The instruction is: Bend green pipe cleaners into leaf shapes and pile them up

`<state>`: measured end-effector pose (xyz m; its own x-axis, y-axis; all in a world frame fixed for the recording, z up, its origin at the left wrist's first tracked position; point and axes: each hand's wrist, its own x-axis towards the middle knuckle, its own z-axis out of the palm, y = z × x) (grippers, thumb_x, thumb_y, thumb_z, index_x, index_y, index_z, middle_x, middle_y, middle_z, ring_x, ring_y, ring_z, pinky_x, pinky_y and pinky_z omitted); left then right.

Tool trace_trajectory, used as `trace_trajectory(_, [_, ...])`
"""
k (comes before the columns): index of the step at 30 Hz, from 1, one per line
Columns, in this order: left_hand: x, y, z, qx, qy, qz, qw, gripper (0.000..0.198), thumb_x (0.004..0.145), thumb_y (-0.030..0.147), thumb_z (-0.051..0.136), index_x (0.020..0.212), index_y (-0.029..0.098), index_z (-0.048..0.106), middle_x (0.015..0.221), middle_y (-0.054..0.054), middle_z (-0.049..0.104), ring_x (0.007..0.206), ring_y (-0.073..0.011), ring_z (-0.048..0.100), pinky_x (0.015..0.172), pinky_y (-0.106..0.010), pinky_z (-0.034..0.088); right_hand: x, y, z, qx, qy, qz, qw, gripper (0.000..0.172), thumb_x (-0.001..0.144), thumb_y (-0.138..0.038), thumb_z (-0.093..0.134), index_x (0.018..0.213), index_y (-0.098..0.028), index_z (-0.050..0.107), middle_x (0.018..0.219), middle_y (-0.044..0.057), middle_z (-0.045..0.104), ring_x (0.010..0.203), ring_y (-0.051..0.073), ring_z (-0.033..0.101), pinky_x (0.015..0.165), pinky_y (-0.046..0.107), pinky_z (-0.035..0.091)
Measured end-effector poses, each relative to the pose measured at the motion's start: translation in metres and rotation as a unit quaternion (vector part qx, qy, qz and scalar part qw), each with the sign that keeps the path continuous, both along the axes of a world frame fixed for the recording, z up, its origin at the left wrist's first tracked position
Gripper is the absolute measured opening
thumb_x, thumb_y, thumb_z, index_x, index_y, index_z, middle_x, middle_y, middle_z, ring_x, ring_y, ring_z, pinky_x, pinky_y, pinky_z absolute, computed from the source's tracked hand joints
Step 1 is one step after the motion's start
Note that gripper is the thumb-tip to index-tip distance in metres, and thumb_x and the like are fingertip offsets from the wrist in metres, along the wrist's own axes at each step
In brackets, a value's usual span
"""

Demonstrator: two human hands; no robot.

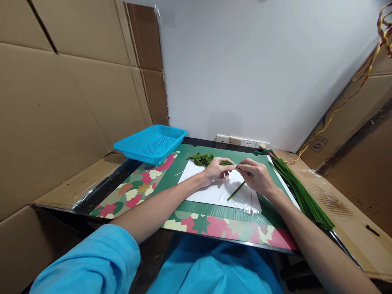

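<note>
My left hand [218, 170] and my right hand [255, 175] meet over a white sheet [199, 188], fingertips almost touching. Pinched between them is a green pipe cleaner [226, 163], its looped part showing above my left fingers. A straight green stem [236, 191] slants down below my right hand; whether it belongs to the same piece is hidden. Just beyond my left hand lies a pile of curled green pipe cleaners [200, 159]. To the right of my right hand rests a long bundle of straight green pipe cleaners [301, 194].
A blue perforated basket [150, 143] stands at the table's back left. A clear plastic bag [241, 200] lies on the sheet. Cardboard walls [76, 94] enclose the left side. Power sockets [235, 141] line the back wall, and twisted yellow-red wires [337, 108] hang at the right.
</note>
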<state>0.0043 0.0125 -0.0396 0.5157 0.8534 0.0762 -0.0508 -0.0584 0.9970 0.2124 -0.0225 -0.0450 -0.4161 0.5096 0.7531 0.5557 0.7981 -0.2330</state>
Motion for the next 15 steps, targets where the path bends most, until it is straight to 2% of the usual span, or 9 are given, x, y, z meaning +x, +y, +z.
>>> trace_trajectory(4, [0.000, -0.002, 0.002, 0.017, -0.009, -0.015, 1.000, 0.047, 0.071, 0.050, 0.088, 0.094, 0.014, 0.069, 0.070, 0.002, 0.060, 0.049, -0.0079, 0.058, 0.043, -0.021, 0.027, -0.002, -0.003, 0.001, 0.011, 0.005, -0.018, 1.000, 0.026, 0.103, -0.026, 0.057, 0.095, -0.021, 0.081, 0.094, 0.007, 0.074, 0.052, 0.009, 0.054, 0.051, 0.025, 0.043])
trace_trajectory(7, [0.000, -0.003, 0.003, 0.009, -0.016, -0.020, 1.000, 0.048, 0.071, 0.051, 0.088, 0.094, 0.014, 0.068, 0.071, 0.002, 0.059, 0.049, -0.0079, 0.059, 0.043, -0.021, 0.026, -0.001, -0.003, 0.000, 0.033, -0.002, -0.039, 0.999, 0.025, 0.103, -0.026, 0.058, 0.094, -0.021, 0.081, 0.094, 0.006, 0.075, 0.052, 0.009, 0.056, 0.051, 0.025, 0.041])
trace_trajectory(11, [0.000, -0.004, 0.005, 0.001, 0.001, -0.014, 1.000, 0.048, 0.072, 0.053, 0.086, 0.096, 0.015, 0.068, 0.076, 0.001, 0.062, 0.051, -0.0081, 0.059, 0.042, -0.021, 0.029, 0.005, -0.001, 0.000, 0.063, -0.034, -0.065, 0.995, 0.022, 0.104, -0.025, 0.059, 0.102, -0.024, 0.081, 0.099, 0.004, 0.078, 0.064, 0.011, 0.067, 0.057, 0.023, 0.044])
trace_trajectory(15, [-0.004, -0.003, 0.009, -0.002, 0.038, -0.054, 0.998, 0.040, 0.078, 0.052, 0.081, 0.089, 0.015, 0.068, 0.078, -0.001, 0.064, 0.052, -0.0097, 0.061, 0.041, -0.021, 0.030, 0.009, 0.000, 0.000, 0.055, -0.063, -0.051, 0.995, 0.025, 0.106, -0.025, 0.055, 0.108, -0.025, 0.080, 0.103, 0.005, 0.079, 0.077, 0.014, 0.073, 0.065, 0.023, 0.050])
